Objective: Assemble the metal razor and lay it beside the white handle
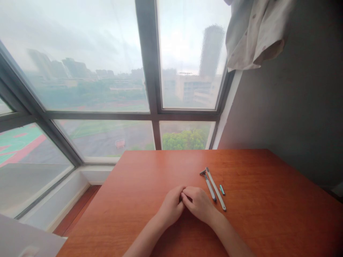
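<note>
My left hand (173, 206) and my right hand (198, 204) rest together on the wooden table, fingers curled and touching at the tips. Both are closed, and no object shows in them; the insides of the palms are hidden. Just right of my right hand lies a razor (210, 188) with a dark head and a grey handle. Alongside it is a long, slim grey stick, perhaps a toothbrush (215, 190), with a dark far end and a small hole at the near end. Further right sits a small dark piece with a green and white sheen (222, 189), too small to name.
The reddish-brown table (150, 171) reaches to a large window with grey frames (154, 116). A grey wall (278, 107) rises on the right. A light shirt (254, 39) hangs at the upper right. White ledge (71, 191) and floor show at the left.
</note>
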`<state>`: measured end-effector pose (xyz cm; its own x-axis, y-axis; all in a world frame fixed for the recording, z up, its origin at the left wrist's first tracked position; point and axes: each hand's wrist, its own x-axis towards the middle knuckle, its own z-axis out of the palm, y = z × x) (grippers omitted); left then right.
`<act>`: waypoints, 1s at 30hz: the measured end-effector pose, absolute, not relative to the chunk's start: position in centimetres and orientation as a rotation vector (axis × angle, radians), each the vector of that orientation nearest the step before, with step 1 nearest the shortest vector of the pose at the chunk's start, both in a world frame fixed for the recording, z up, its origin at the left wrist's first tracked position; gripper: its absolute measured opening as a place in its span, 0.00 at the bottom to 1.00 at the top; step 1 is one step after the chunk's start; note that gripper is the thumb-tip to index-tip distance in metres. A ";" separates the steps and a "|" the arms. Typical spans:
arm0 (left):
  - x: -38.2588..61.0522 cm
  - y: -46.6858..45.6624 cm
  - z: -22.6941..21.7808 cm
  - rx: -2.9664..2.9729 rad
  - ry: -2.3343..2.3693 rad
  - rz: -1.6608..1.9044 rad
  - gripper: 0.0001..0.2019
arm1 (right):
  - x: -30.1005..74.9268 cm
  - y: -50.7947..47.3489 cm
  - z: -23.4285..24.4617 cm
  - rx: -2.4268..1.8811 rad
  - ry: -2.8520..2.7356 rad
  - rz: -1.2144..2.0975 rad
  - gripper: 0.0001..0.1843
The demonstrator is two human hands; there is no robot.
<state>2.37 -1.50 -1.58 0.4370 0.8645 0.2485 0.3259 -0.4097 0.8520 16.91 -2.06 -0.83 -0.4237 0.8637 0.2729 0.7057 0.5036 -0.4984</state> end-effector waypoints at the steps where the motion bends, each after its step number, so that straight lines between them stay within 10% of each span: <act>1: 2.4 -1.5 -1.6 1.945 1.005 0.911 0.13 | 16.9 -2.1 -0.8 -1.284 -2.255 0.428 0.14; 30: 2.4 -1.8 -1.2 1.896 0.981 0.935 0.14 | 16.8 -2.2 -0.5 -1.293 -2.293 0.407 0.11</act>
<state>2.42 -1.80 -1.18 0.4289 0.8692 0.2462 0.2870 -0.3895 0.8752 16.82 -2.19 -0.54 -0.4429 0.8591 0.2564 0.7186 0.5112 -0.4715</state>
